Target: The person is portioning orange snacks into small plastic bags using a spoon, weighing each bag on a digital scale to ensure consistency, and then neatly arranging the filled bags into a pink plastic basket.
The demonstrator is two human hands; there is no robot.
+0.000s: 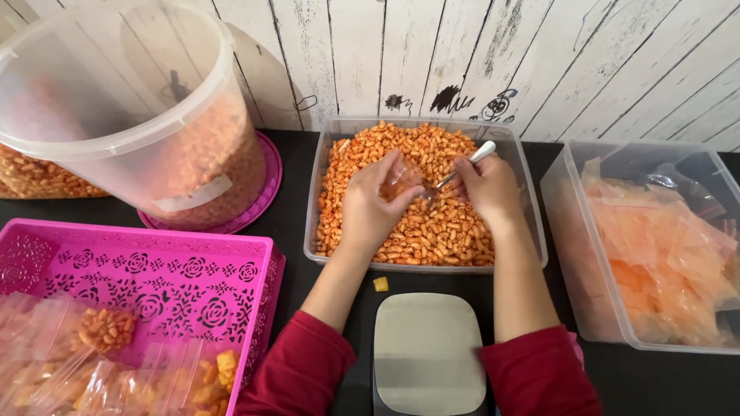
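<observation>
Left hand [371, 206]: positioned over the clear tub [532, 231] of orange snack pieces [432, 231]; grip pinched on a small clear bag [401, 179], held open-side toward the right hand. The bag appears to hold a few pieces already, though the plastic blurs the view.

Right hand [487, 189]: grip pressed together around the handle of a metal spoon [469, 164], bowl end pointing at the bag mouth, just above the snack pieces.

Bench [293, 208], black surface: a grey scale [428, 353] stands just in front of the tub, between both forearms; one loose snack piece [381, 284] lies beside it. A pink basket [177, 277] with filled bags sits to the left, a tilted clear bucket [131, 115] behind it. A clear bin of empty bags [655, 254] stands to the right.
</observation>
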